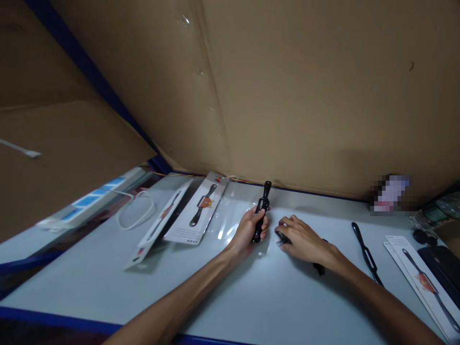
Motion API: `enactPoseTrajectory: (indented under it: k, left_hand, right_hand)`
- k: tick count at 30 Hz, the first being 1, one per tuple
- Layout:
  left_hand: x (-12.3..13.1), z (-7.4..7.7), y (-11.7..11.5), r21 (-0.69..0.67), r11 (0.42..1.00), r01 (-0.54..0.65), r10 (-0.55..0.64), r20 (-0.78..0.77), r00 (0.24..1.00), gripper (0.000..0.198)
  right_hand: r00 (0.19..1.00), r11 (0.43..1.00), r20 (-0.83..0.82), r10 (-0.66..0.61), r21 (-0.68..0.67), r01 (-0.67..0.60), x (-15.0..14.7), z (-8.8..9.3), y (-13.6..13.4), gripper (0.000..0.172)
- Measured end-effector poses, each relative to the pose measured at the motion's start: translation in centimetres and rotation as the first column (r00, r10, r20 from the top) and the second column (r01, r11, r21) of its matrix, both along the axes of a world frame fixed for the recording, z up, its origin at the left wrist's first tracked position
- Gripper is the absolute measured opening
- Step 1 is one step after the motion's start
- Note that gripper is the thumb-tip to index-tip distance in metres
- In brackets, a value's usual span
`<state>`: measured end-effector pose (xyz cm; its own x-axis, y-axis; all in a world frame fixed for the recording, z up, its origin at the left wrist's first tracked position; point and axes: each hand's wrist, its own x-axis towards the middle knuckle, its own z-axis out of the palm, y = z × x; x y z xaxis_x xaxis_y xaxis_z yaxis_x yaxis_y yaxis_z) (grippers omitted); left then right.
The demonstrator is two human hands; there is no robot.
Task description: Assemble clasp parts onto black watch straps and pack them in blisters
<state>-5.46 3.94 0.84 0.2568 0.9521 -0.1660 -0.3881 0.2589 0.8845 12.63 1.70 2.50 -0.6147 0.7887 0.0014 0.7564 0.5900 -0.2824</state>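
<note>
My left hand (251, 226) is closed around a black wristband strap (262, 207) that points away from me, its upper end sticking out above my fingers. My right hand (301, 238) rests palm down on the table just to the right, fingers curled over a small dark piece (281, 238); part of a black strap (319, 268) shows under my wrist. A clear plastic blister (230, 215) lies flat under and left of my left hand.
Printed packaging cards (199, 211) lie at the left, more cards (420, 278) at the right edge. A loose black strap (364, 249) lies right of my right arm. A white cable (136, 211) and power strip (89, 201) sit far left. Cardboard walls (287, 96) close off the back.
</note>
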Motion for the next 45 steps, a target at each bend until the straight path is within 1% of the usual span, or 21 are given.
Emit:
enactPoseTrajectory:
  k: [2, 6, 8, 10, 12, 14, 15, 16, 18, 20, 22, 24, 26, 29, 30, 34, 37, 38, 41, 43, 45]
  left_hand:
    - [0.2, -0.1, -0.1, -0.001, 1.0, 0.007, -0.007, 0.001, 1.0, 0.031]
    - [0.5, -0.1, -0.5, -0.006, 1.0, 0.029, -0.029, -0.019, 0.999, 0.033]
    - [0.7, 0.1, -0.8, -0.016, 0.999, 0.05, -0.05, -0.033, 0.998, 0.035]
    - [0.9, 0.3, -1.1, -0.019, 0.997, 0.072, -0.073, -0.059, 0.996, 0.037]
    - [1.2, 0.3, -1.5, 0.006, 0.996, 0.088, -0.087, -0.095, 0.992, 0.038]
    - [1.7, 0.3, -2.1, 0.043, 0.993, 0.11, -0.103, -0.136, 0.985, 0.038]
    - [1.9, 0.3, -2.4, 0.054, 0.991, 0.125, -0.115, -0.152, 0.982, 0.038]
    - [2.2, 0.2, -2.8, 0.055, 0.989, 0.141, -0.13, -0.166, 0.978, 0.038]
    - [2.7, 0.0, -3.5, 0.037, 0.984, 0.174, -0.165, -0.187, 0.968, 0.037]
    - [3.2, -0.4, -4.2, 0.016, 0.978, 0.207, -0.199, -0.207, 0.958, 0.038]
    - [3.6, -0.9, -4.8, 0.025, 0.974, 0.224, -0.212, -0.233, 0.949, 0.04]
    - [3.7, -1.4, -5.2, 0.06, 0.974, 0.218, -0.196, -0.256, 0.946, 0.042]
    - [3.7, -1.7, -5.4, 0.087, 0.973, 0.215, -0.185, -0.269, 0.945, 0.043]
    - [3.2, -1.9, -5.4, 0.076, 0.965, 0.249, -0.22, -0.279, 0.935, 0.043]
    - [3.1, -2.0, -5.4, 0.062, 0.961, 0.268, -0.241, -0.281, 0.929, 0.043]
    - [2.4, -2.1, -5.2, 0.015, 0.946, 0.324, -0.309, -0.261, 0.915, 0.043]
    - [2.2, -2.2, -5.0, -0.004, 0.938, 0.347, -0.339, -0.228, 0.913, 0.044]
    - [2.2, -2.3, -5.0, -0.012, 0.935, 0.354, -0.348, -0.218, 0.912, 0.045]
    - [2.1, -2.3, -4.9, -0.024, 0.928, 0.371, -0.367, -0.207, 0.907, 0.045]
    - [2.0, -2.2, -4.8, -0.012, 0.924, 0.381, -0.374, -0.219, 0.901, 0.044]
    - [1.9, -2.1, -4.8, 0.008, 0.919, 0.394, -0.381, -0.23, 0.895, 0.042]
  right_hand:
    - [1.0, 1.0, 0.028, -0.005, -0.018, 0.006, -0.3, 0.2, 0.8, 0.018]
    - [0.988, 0.981, 0.013, -0.152, -0.12, 0.153, 0.1, -0.3, 1.0, 0.016]
    - [0.973, 0.964, -0.07, -0.219, -0.166, 0.205, 0.9, -0.6, 0.9, 0.013]
    - [0.925, 0.942, -0.233, -0.301, -0.225, 0.25, 2.0, -0.6, 0.6, 0.016]
    - [0.807, 0.899, -0.428, -0.406, -0.343, 0.27, 3.3, 0.0, 0.3, 0.017]
    - [0.635, 0.843, -0.577, -0.514, -0.477, 0.249, 4.5, 0.8, -0.2, 0.014]
    - [0.552, 0.815, -0.618, -0.559, -0.531, 0.231, 5.0, 1.2, -0.5, 0.015]
    - [0.477, 0.787, -0.641, -0.601, -0.578, 0.215, 5.4, 1.5, -0.9, 0.02]
    - [0.359, 0.728, -0.644, -0.676, -0.659, 0.188, 5.7, 1.8, -1.7, 0.027]
    - [0.275, 0.674, -0.624, -0.731, -0.724, 0.146, 5.7, 1.6, -2.3, 0.027]
    - [0.224, 0.642, -0.609, -0.76, -0.758, 0.118, 5.5, 1.1, -2.8, 0.029]
    - [0.208, 0.629, -0.6, -0.772, -0.767, 0.123, 5.2, 0.7, -3.0, 0.034]
    - [0.221, 0.636, -0.602, -0.767, -0.76, 0.137, 5.0, 0.5, -3.0, 0.036]
    - [0.282, 0.657, -0.606, -0.744, -0.741, 0.141, 5.0, 0.5, -3.0, 0.019]
    - [0.297, 0.66, -0.604, -0.739, -0.737, 0.145, 5.0, 0.5, -3.0, 0.017]
    - [0.288, 0.638, -0.585, -0.758, -0.758, 0.138, 5.2, 0.8, -3.2, 0.023]
    - [0.277, 0.607, -0.56, -0.781, -0.784, 0.127, 5.0, 1.0, -3.5, 0.035]
    - [0.28, 0.598, -0.548, -0.788, -0.79, 0.138, 4.8, 1.0, -3.6, 0.035]
    - [0.311, 0.575, -0.51, -0.802, -0.799, 0.174, 4.3, 1.0, -3.7, 0.028]
    - [0.337, 0.576, -0.499, -0.798, -0.796, 0.185, 4.2, 1.2, -3.8, 0.03]
    - [0.357, 0.595, -0.507, -0.785, -0.778, 0.204, 4.3, 1.5, -3.9, 0.033]
